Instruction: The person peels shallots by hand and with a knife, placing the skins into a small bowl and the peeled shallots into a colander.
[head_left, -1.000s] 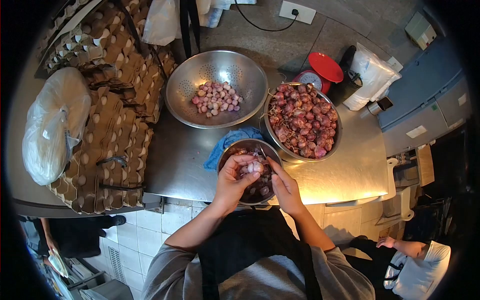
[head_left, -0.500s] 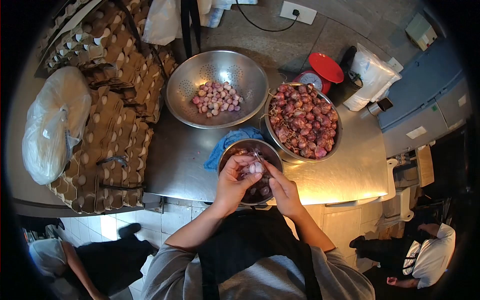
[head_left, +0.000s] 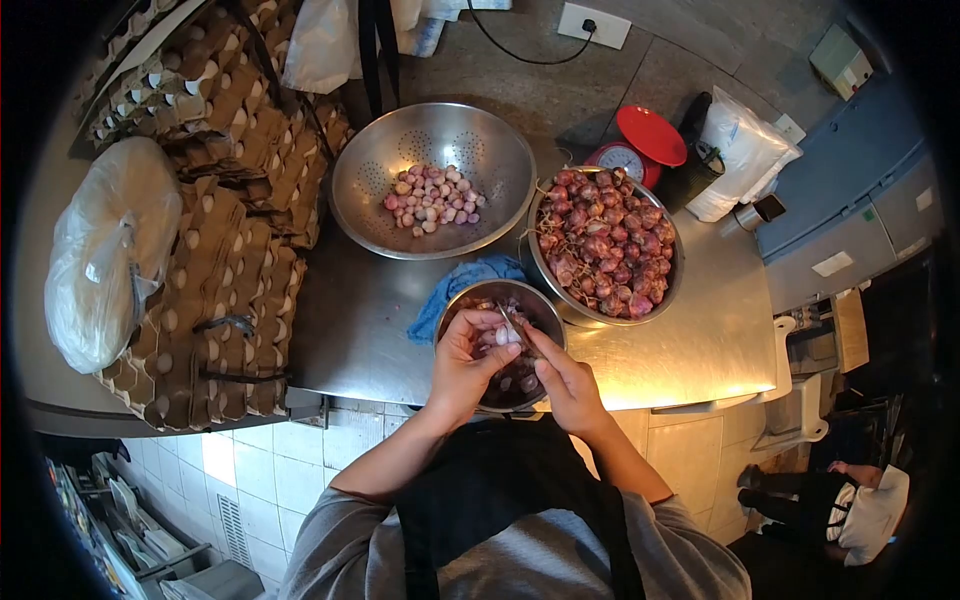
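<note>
Both hands are over a small metal bowl [head_left: 463, 300] at the counter's front edge, which holds peelings and bulbs. My left hand [head_left: 468, 360] has its fingers closed round a pale peeled shallot [head_left: 503, 336]. Against that shallot, my right hand [head_left: 567, 382] grips a small knife [head_left: 515, 325], its blade partly hidden by the fingers. Behind the bowl, a steel colander [head_left: 385, 150] holds peeled shallots [head_left: 432, 198]. To the right, a metal bowl [head_left: 677, 283] is heaped with unpeeled red shallots [head_left: 605, 235].
A blue cloth [head_left: 458, 285] lies beside the small bowl. Egg trays [head_left: 215, 300] and a plastic bag [head_left: 100, 255] stand at left. At the back right are a red scale [head_left: 650, 137] and a white bag [head_left: 740, 150]. A co-worker [head_left: 870, 510] is at lower right.
The knife and my right fingers have shifted slightly at the shallot. The person at lower left has left the view, and the co-worker at lower right has changed posture.
</note>
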